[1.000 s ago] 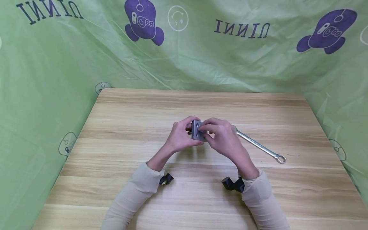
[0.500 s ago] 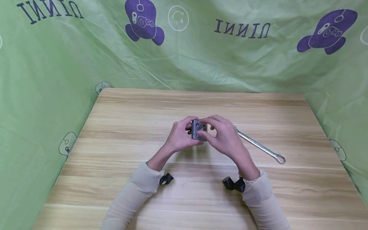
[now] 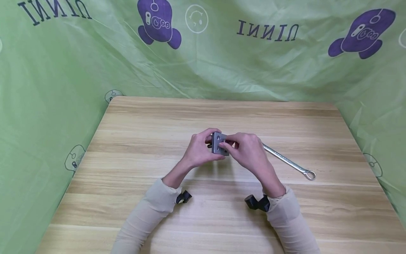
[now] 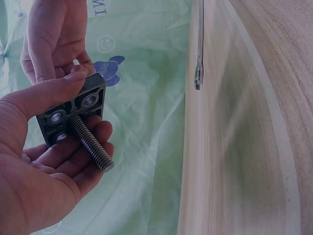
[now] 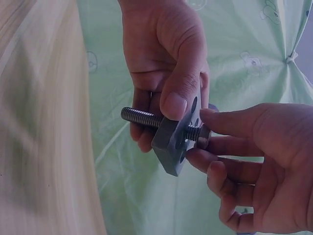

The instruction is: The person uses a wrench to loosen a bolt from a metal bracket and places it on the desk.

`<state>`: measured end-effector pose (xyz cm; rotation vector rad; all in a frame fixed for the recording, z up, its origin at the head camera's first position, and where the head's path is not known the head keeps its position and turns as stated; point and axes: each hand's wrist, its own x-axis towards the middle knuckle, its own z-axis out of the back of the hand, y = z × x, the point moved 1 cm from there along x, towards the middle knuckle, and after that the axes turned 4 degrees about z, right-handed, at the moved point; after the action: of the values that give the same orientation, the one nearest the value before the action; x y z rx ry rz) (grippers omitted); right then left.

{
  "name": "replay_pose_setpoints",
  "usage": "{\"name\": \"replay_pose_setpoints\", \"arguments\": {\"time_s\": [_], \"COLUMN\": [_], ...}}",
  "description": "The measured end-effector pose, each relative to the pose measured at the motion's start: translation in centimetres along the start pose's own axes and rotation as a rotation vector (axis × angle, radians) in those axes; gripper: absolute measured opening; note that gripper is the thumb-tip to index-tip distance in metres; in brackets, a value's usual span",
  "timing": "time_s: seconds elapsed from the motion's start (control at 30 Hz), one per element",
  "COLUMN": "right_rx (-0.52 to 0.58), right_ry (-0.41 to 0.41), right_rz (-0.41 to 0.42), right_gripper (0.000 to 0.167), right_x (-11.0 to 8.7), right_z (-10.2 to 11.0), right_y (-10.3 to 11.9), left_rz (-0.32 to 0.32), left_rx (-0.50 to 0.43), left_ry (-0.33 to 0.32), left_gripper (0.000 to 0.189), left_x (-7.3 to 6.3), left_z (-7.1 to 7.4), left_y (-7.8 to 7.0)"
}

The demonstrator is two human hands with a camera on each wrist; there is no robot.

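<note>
Above the table, my left hand [image 3: 200, 150] grips a grey square plate [image 3: 217, 144] with several holes, thumb on one edge and fingers round the other side. A threaded bolt [image 4: 93, 144] passes through the plate's middle; its long shank sticks out on the left hand's side. On the opposite face, a short length of thread and the bolt's hex head [image 5: 203, 137] stand off the plate. My right hand [image 3: 250, 151] pinches that head between thumb and fingers, as the right wrist view shows. In the head view the right fingers cover the head.
A combination wrench [image 3: 287, 161] lies on the wooden table [image 3: 142, 141], just right of my right hand, its ring end toward the front right. Green printed cloth [image 3: 203, 70] hangs behind and on both sides of the table.
My right hand's fingers spread off the bolt head half a second ago and now pinch it again. The left hand and the plate have stayed in place.
</note>
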<state>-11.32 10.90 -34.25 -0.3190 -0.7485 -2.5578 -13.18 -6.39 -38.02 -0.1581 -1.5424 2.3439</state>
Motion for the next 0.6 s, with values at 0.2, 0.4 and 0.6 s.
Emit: {"name": "replay_pose_setpoints", "arguments": {"time_s": [0.2,0.4,0.6], "right_rx": [0.006,0.075,0.078], "right_ry": [-0.037,-0.029,-0.034], "right_rz": [0.1,0.116,0.202], "right_gripper": [0.021,0.02,0.018], "right_x": [-0.16,-0.3,-0.27], "right_z": [0.06,0.25,0.3], "right_y": [-0.15,0.0,-0.04], "left_rz": [-0.012,-0.009,-0.002], "left_rx": [0.01,0.004,0.001], "left_ry": [-0.004,-0.009,-0.001], "left_gripper": [0.069,0.068,0.068], "left_x": [0.02,-0.06,-0.07], "left_z": [-0.02,0.03,-0.04], "left_y": [0.09,-0.03,-0.08]}}
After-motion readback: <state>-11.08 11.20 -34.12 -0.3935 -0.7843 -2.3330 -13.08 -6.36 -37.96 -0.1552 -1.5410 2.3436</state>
